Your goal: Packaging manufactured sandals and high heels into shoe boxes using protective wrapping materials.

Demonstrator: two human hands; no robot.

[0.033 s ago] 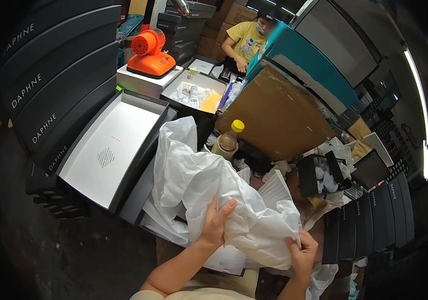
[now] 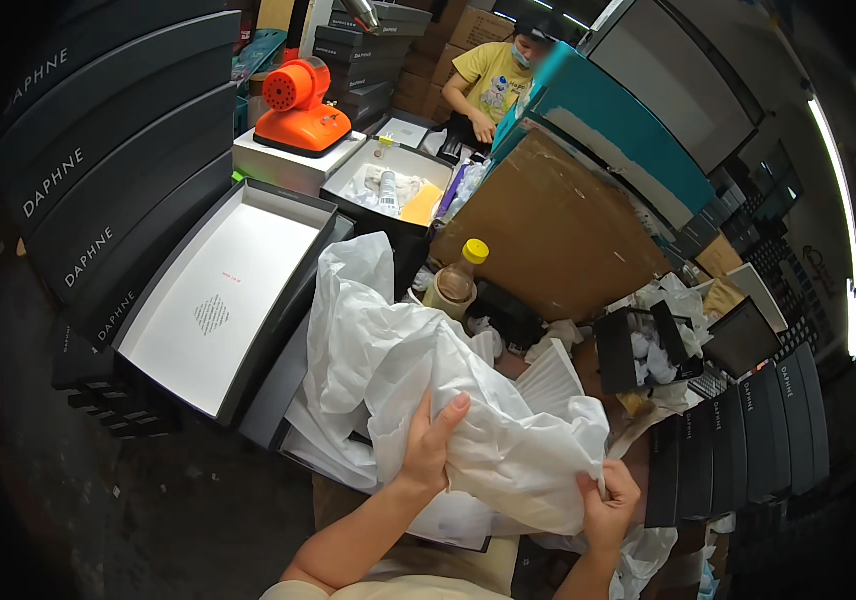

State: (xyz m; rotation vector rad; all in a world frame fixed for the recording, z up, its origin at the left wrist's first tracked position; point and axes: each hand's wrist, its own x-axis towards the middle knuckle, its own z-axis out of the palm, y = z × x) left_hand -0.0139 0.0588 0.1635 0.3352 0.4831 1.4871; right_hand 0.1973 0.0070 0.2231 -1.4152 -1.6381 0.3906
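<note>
A large crumpled sheet of white tissue paper (image 2: 503, 430) spreads in front of me, its far left end draped toward the back. My left hand (image 2: 431, 450) is closed on its near edge, thumb on top and the fingers mostly hidden behind the paper. At the right end my right hand (image 2: 608, 502) pinches the sheet's corner. Beneath the paper lies an open shoebox (image 2: 293, 450), largely covered, with more white paper showing in it. Whether anything is wrapped within the sheet cannot be seen.
An open dark box lid with a white inside (image 2: 228, 310) lies left, beside stacked dark shoeboxes (image 2: 148, 160). An orange machine (image 2: 298, 105) stands behind. Beyond the paper is a yellow-capped bottle (image 2: 455, 285). More shoeboxes (image 2: 738, 440) stand right. A person (image 2: 498, 80) works at the back.
My right hand has shifted slightly right with the paper's corner, and that end of the sheet has moved along. My left hand stays nearly in place.
</note>
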